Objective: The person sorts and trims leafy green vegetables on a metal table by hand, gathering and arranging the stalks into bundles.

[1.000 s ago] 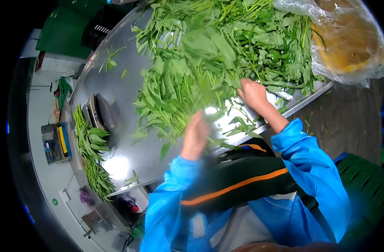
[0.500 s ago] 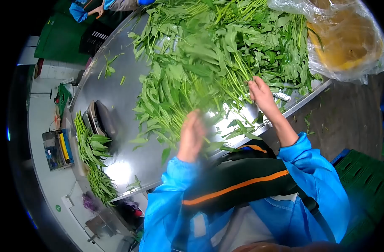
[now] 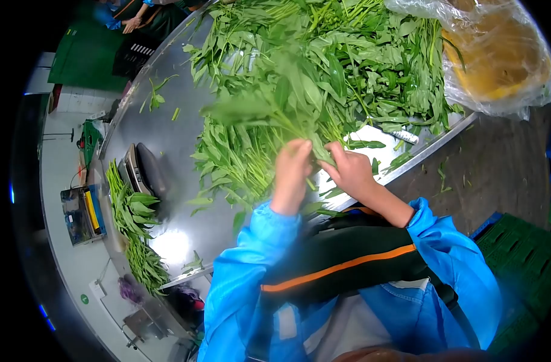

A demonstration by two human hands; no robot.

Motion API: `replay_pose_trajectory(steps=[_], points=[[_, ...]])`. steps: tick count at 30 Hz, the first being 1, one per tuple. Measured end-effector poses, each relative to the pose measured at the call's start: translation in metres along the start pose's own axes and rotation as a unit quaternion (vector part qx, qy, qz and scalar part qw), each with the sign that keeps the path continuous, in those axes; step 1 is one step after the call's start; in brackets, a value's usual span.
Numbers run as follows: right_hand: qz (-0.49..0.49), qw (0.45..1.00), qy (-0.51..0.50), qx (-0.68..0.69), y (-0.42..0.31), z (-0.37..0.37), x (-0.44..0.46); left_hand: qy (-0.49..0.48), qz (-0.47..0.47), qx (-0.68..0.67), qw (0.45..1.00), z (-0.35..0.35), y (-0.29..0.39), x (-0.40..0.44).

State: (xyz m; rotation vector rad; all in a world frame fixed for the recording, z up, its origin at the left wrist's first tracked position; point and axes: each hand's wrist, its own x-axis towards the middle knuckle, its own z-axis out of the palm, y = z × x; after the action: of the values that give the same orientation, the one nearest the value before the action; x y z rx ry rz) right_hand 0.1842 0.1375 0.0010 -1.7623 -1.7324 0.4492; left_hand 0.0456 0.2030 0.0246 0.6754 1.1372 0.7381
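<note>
My left hand (image 3: 292,169) is closed round the stems of a small bunch of water spinach (image 3: 296,99), whose leaves point up and away from me and are partly blurred. Close beside it, my right hand (image 3: 352,172) pinches the lower part of the same bunch, fingertips nearly meeting the left hand's. Under and beyond both hands spreads a large heap of water spinach (image 3: 372,66) on the metal table (image 3: 191,145). Some stems lie just left of my left hand, leaves toward the far side.
A scale (image 3: 144,172) and a pile of water spinach (image 3: 131,223) are at the table's left edge. A yellow container in clear plastic (image 3: 498,60) stands far right. Green crates (image 3: 522,253) are on the floor at right. Another person's hand (image 3: 131,24) shows at top left.
My right hand has moved left and down, bringing stems to my left hand. My left hand has shifted slightly right and up. The two hands now meet at one bunch.
</note>
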Motion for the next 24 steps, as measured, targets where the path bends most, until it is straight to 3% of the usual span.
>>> replay_pose_trajectory(steps=[4, 7, 8, 9, 10, 11, 14, 17, 21, 22, 24], points=[[-0.054, 0.993, 0.099, 0.041, 0.006, -0.005, 0.003, 0.017, -0.024, -0.071, 0.997, -0.008, -0.008, -0.002], [0.123, 0.971, 0.143, 0.148, 0.011, -0.018, 0.003, 0.028, 0.018, -0.163, 0.986, -0.026, -0.008, 0.005], [0.243, 0.911, 0.136, 0.305, 0.009, -0.033, 0.007, 0.008, 0.021, -0.159, 0.987, -0.032, -0.005, 0.004], [0.225, 0.915, 0.131, 0.308, 0.019, -0.034, 0.003, 0.002, 0.015, -0.15, 0.989, -0.034, -0.002, 0.003], [0.133, 0.974, 0.079, 0.166, 0.025, -0.03, -0.005, -0.004, 0.008, -0.141, 0.99, -0.036, 0.001, 0.001], [0.036, 0.999, 0.026, 0.02, 0.028, -0.025, -0.011, -0.01, 0.002, -0.132, 0.991, -0.036, 0.003, -0.001], [0.072, 0.961, -0.068, 0.258, 0.017, -0.014, -0.003, -0.015, -0.017, -0.084, 0.996, -0.031, 0.0, -0.005], [0.16, 0.894, -0.131, 0.398, 0.0, 0.002, 0.02, -0.022, -0.037, -0.071, 0.997, -0.017, -0.005, -0.014], [0.139, 0.956, -0.028, 0.255, -0.014, 0.003, 0.016, -0.006, -0.039, -0.131, 0.991, -0.021, -0.01, -0.006], [-0.096, 0.98, 0.123, 0.121, -0.013, 0.005, 0.013, -0.001, -0.028, -0.146, 0.989, -0.026, -0.011, -0.003], [-0.123, 0.985, 0.078, 0.096, -0.018, -0.006, 0.001, 0.011, -0.025, -0.148, 0.989, -0.024, -0.01, -0.009]])
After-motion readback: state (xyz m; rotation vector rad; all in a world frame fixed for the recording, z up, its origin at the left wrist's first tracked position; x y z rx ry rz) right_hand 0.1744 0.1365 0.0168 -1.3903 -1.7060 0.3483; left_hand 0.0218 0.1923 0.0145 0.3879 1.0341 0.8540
